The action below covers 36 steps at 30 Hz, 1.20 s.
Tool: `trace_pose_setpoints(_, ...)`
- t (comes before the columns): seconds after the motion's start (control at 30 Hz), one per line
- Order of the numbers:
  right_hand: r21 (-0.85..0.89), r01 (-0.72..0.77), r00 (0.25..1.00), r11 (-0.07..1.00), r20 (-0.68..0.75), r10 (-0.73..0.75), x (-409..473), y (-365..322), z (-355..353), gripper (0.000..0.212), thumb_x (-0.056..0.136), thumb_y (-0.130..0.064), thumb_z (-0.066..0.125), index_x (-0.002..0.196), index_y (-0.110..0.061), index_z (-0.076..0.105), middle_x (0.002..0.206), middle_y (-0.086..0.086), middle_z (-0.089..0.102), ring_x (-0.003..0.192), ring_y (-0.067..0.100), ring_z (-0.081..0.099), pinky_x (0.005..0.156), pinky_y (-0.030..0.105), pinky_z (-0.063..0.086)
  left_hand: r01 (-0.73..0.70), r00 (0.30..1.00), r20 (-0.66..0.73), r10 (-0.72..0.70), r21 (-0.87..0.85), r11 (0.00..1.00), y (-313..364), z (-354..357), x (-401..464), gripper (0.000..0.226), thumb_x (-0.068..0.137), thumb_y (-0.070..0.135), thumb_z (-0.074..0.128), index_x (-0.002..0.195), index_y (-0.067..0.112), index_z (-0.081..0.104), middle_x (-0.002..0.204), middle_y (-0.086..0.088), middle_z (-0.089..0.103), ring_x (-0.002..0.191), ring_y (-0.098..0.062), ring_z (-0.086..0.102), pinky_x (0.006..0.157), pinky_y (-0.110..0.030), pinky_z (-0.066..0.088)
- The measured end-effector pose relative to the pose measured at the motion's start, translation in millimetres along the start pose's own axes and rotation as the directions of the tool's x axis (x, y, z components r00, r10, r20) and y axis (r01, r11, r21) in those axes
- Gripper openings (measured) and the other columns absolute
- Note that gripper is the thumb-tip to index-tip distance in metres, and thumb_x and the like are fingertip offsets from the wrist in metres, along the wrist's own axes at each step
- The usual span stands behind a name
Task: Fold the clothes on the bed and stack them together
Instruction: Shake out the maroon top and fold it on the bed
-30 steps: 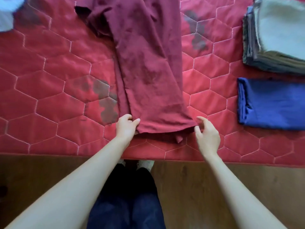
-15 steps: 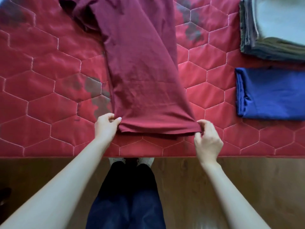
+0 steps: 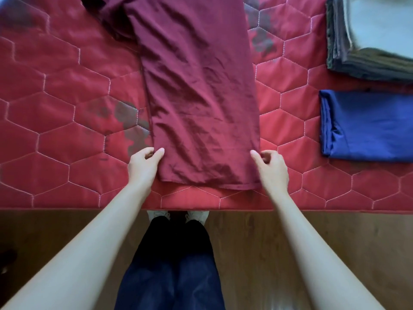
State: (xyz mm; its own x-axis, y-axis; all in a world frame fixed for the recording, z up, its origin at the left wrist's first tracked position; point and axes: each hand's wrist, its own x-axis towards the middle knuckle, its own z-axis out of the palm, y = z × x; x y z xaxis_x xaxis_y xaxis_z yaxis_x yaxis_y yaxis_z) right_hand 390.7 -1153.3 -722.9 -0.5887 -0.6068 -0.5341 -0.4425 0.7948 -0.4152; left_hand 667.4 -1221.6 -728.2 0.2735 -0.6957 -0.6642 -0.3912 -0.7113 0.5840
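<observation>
A long maroon garment [image 3: 201,97] lies lengthwise on the red quilted bed [image 3: 55,108], its hem close to the bed's front edge. My left hand [image 3: 143,165] pinches its left side edge just above the hem, thumb on top of the cloth. My right hand [image 3: 272,167] is at the right side edge at the same height, fingers curled round the cloth's edge. The garment's far end is bunched at the top of the view. A folded blue garment [image 3: 368,126] lies to the right. Behind it sits a stack of folded grey and olive clothes [image 3: 368,41].
The bed's front edge [image 3: 201,208] runs across the view, with wooden floor [image 3: 335,253] below it. My legs in dark trousers [image 3: 174,265] stand against the bed. Dark blotches mark the quilt left of the garment and at the upper right.
Both hands drew the hem toward the bed's front edge and flattened it. They now sit on the side edges just above the hem corners, the right hand farther up than before.
</observation>
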Motion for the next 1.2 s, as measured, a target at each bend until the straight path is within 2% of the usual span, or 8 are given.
trace_pose_setpoints(0.13,-0.102,0.128,0.992,0.986,0.0,-0.129,5.5,-16.6,6.8,0.034,0.092,-0.037,0.057,0.071,-0.015,0.043,0.073,0.003,0.054,0.075,0.029,0.047,0.063,0.035,0.03,-0.037,0.998,0.042,0.045,-0.169,0.985,3.0,-5.2,4.2,0.012,0.084,0.01,0.072,0.08,0.02,0.067,0.076,0.005,0.064,0.074,-0.013,0.052,0.061,-0.019,0.044)
trace_pose_setpoints(0.3,-0.08,-0.018,0.999,0.997,-0.033,0.015,-22.4,13.2,9.3,0.029,0.096,-0.036,0.052,0.099,-0.009,0.06,0.094,0.009,0.066,0.094,0.033,0.057,0.071,0.034,0.033,0.032,0.999,0.029,-0.029,-0.094,0.995,-20.9,-7.9,-8.1,0.026,0.081,0.012,0.076,0.099,0.018,0.058,0.092,-0.009,0.066,0.091,-0.026,0.063,0.093,-0.045,0.05)
trace_pose_setpoints(0.43,-0.116,-0.085,0.989,0.99,-0.132,0.07,-44.4,26.4,14.3,0.03,0.096,-0.038,0.052,0.112,-0.014,0.056,0.101,0.001,0.062,0.104,0.029,0.057,0.076,0.034,0.037,-0.037,0.996,-0.074,0.057,0.243,0.969,-38.9,-3.6,-30.2,0.034,0.087,0.02,0.067,0.117,0.014,0.051,0.104,-0.006,0.064,0.103,-0.03,0.058,0.087,-0.035,0.042)
trace_pose_setpoints(0.53,-0.161,0.155,0.937,0.975,-0.288,-0.196,-42.9,9.0,22.7,0.037,0.094,-0.024,0.056,0.126,-0.005,0.053,0.125,0.011,0.055,0.117,0.031,0.05,0.095,0.041,0.04,-0.286,0.891,-0.14,0.431,0.564,0.775,-35.1,2.2,-39.9,0.044,0.087,0.017,0.062,0.129,0.008,0.048,0.128,-0.012,0.051,0.117,-0.032,0.048,0.095,-0.044,0.041)
trace_pose_setpoints(0.7,-0.332,0.595,0.747,0.732,-0.11,-0.656,-28.8,-54.4,82.5,0.044,0.094,-0.016,0.051,0.138,-0.007,0.05,0.146,0.018,0.042,0.139,0.033,0.037,0.112,0.046,0.031,-0.658,0.632,0.246,0.734,0.671,0.342,-21.8,49.7,-23.5,0.049,0.092,0.011,0.052,0.14,0.007,0.046,0.151,-0.014,0.038,0.142,-0.032,0.031,0.114,-0.051,0.027)
trace_pose_setpoints(0.83,-0.492,0.635,0.707,0.595,0.059,-0.705,-16.9,-39.5,112.7,0.049,0.1,-0.032,0.042,0.148,-0.022,0.038,0.156,0.011,0.028,0.145,0.026,0.025,0.117,0.05,0.021,-0.581,0.725,0.277,0.63,0.738,0.344,-40.5,60.7,1.7,0.052,0.1,0.029,0.039,0.15,0.015,0.033,0.158,-0.012,0.024,0.146,-0.031,0.022,0.117,-0.051,0.017)
trace_pose_setpoints(1.03,-0.58,0.412,0.857,0.703,-0.017,-0.516,-27.6,48.4,71.2,0.055,0.099,-0.035,0.033,0.151,-0.018,0.03,0.159,0.012,0.021,0.147,0.027,0.02,0.115,0.055,0.023,-0.444,0.824,0.187,0.535,0.799,0.405,-95.9,17.7,-21.8,0.06,0.098,0.033,0.026,0.153,0.01,0.022,0.161,-0.011,0.012,0.148,-0.028,0.013,0.118,-0.053,0.015)
trace_pose_setpoints(1.2,-0.506,0.548,0.763,0.666,-0.025,-0.646,-1.4,-25.5,75.6,0.052,0.099,-0.027,0.039,0.148,-0.01,0.036,0.155,0.02,0.027,0.145,0.033,0.024,0.116,0.054,0.023,-0.519,0.721,0.186,0.667,0.784,0.342,-30.1,34.8,-2.9,0.058,0.096,0.028,0.035,0.15,0.008,0.029,0.159,-0.015,0.02,0.147,-0.03,0.017,0.117,-0.051,0.01)
